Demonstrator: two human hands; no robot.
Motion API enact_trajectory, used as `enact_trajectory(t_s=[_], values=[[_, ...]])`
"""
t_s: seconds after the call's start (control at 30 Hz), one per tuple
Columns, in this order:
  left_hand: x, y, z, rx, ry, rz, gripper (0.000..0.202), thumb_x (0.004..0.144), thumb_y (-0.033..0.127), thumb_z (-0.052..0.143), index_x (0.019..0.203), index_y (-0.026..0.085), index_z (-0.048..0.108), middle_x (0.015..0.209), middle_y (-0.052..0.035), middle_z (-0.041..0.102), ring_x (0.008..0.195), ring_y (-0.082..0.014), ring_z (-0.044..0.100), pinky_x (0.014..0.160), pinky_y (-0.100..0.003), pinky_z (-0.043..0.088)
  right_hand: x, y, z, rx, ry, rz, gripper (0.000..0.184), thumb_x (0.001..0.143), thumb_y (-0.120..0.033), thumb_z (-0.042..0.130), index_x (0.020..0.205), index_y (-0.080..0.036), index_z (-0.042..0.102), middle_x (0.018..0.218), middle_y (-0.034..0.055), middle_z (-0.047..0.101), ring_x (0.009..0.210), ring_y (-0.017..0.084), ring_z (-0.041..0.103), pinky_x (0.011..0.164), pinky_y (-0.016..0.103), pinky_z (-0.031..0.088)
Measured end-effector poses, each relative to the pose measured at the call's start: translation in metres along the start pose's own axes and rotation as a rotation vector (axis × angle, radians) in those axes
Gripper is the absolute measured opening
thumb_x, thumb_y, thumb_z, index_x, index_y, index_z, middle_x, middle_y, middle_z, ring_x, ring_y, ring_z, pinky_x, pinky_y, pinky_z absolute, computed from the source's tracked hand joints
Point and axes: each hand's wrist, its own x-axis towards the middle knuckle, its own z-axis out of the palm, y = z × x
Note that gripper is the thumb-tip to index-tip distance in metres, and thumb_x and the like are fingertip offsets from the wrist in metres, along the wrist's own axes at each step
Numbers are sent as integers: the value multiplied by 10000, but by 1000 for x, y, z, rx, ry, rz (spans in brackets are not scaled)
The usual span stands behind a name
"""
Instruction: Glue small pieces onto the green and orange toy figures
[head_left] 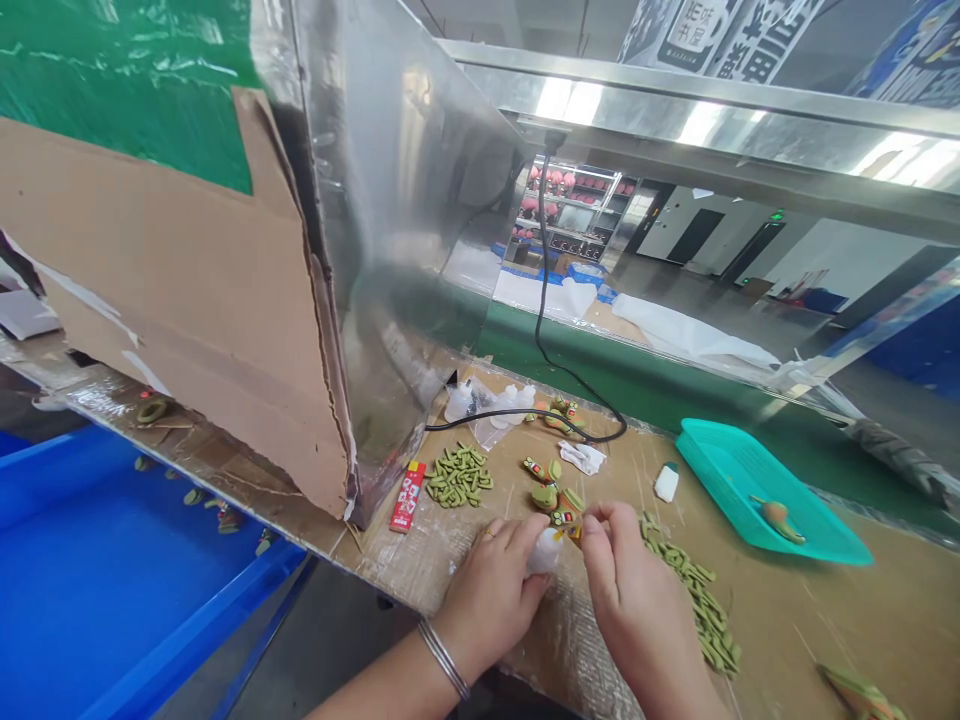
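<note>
My left hand (pixel 499 575) is closed round a small white squeeze bottle (pixel 546 552) just above the cardboard-covered bench. Close to the bottle's yellowish tip, my right hand (pixel 630 580) is pinched; what its fingers hold is too small to make out. Just beyond both hands lie several small green and orange figures (pixel 545 495). A pile of small green curved pieces (pixel 459 475) sits to the left, and a longer heap of green pieces (pixel 697 590) runs beside my right hand.
A red and yellow packet (pixel 407 497) lies by the metal panel (pixel 397 200). Further back are white bottles (pixel 516 400), a black cable (pixel 541 270), crumpled tissue (pixel 583 458) and a white block (pixel 666 482). A teal basket (pixel 705 440) holds one figure; a blue bin (pixel 150 600) stands left.
</note>
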Motion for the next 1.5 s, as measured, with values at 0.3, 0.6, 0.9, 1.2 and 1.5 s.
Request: enact_trajectory(t_s=[0.3,0.6,0.9,1.2,1.5], values=[[0,0,-1,3,-9,-6,533,764,132,545,1263,272,426,1215,-47,604,1095,-281,502,937,-449,411,-1,1,1,-26,14,-23,232,954,-359,188,905,-260,392,563,-28,590,544,266,600,481,269,308],[0,1,-2,5,-10,-7,530,767,142,545,1265,275,420,1215,-45,604,1093,-281,505,938,-445,407,-2,-1,0,-43,17,-33,220,958,-346,197,903,-258,390,581,-18,598,546,268,598,485,273,312],[-1,1,-1,7,-6,-8,517,774,151,538,1260,282,422,1204,-41,608,1086,-284,506,928,-448,414,-1,-1,-1,-62,35,-56,223,961,-316,214,906,-237,415,569,-7,603,535,256,608,470,273,326],[0,1,-1,3,-6,-11,539,761,135,544,1265,282,419,1208,-42,604,1092,-283,503,929,-443,413,-1,3,2,-80,48,-73,234,962,-333,199,895,-247,407,543,-23,592,516,254,608,451,265,320],[-1,1,-1,-1,-7,-10,524,771,143,538,1262,282,418,1210,-44,603,1096,-284,501,929,-448,408,0,5,4,-108,70,-91,219,960,-316,221,888,-238,413,526,-25,587,492,247,611,436,254,308]])
